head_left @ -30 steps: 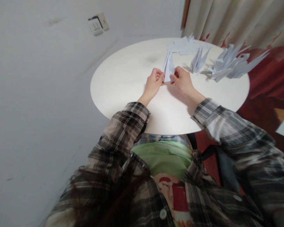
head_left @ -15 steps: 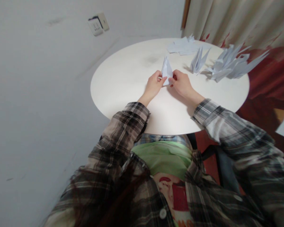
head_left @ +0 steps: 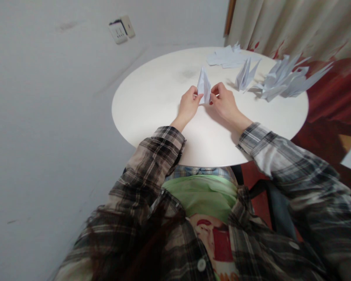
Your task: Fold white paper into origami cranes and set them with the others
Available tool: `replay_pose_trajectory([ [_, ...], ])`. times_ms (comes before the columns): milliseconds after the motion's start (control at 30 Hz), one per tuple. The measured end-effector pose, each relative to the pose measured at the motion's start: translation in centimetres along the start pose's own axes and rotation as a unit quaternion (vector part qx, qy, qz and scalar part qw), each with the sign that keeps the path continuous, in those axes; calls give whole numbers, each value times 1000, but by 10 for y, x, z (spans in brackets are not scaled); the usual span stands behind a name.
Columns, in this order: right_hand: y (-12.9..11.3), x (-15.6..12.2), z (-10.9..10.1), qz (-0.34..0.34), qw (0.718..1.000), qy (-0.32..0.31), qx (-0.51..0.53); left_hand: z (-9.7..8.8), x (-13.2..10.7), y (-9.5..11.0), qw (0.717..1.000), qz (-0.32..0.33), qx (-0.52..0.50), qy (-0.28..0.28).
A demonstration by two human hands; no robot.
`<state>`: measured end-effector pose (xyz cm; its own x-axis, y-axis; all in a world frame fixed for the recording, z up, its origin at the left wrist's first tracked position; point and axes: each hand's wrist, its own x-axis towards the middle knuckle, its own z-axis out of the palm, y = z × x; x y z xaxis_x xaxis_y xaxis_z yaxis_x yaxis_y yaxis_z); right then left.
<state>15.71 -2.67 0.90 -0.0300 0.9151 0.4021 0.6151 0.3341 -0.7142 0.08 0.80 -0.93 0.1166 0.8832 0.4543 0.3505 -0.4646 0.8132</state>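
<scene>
A white sheet of folded paper point(head_left: 204, 86) stands upright over the round table, its tall point facing up and its layers slightly spread. My left hand point(head_left: 188, 104) pinches its lower left edge, with the thumb in front and the fingers behind. At the lower right edge is my right hand point(head_left: 224, 102), its thumb and curled fingers closed on or right against the paper; the exact contact is too small to make out.
On the white round table point(head_left: 146, 101), several folded paper cranes point(head_left: 283, 80) stand at the right, with one narrow folded paper piece point(head_left: 245, 76) beside them. Flat paper sheets point(head_left: 229, 57) lie at the back. A wall with a socket point(head_left: 118, 32) borders the left; a curtain point(head_left: 333, 35) hangs behind.
The folded paper has shifted slightly left and up with my left hand. My right thumb has slid off the paper's front face to its right edge.
</scene>
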Motion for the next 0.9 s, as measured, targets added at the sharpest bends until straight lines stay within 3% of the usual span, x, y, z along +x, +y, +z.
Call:
replay_pose_trajectory([
  [267,5,1,3,-3,1000,-16,-17,-2,-1,3,1000,4,9,-27],
  [667,22,9,11,-67,995,79,0,5,8,-16,999,35,-30,-27],
  [900,8,5,7,-82,994,73,30,2,6,-14,997,69,-6,-23],
])
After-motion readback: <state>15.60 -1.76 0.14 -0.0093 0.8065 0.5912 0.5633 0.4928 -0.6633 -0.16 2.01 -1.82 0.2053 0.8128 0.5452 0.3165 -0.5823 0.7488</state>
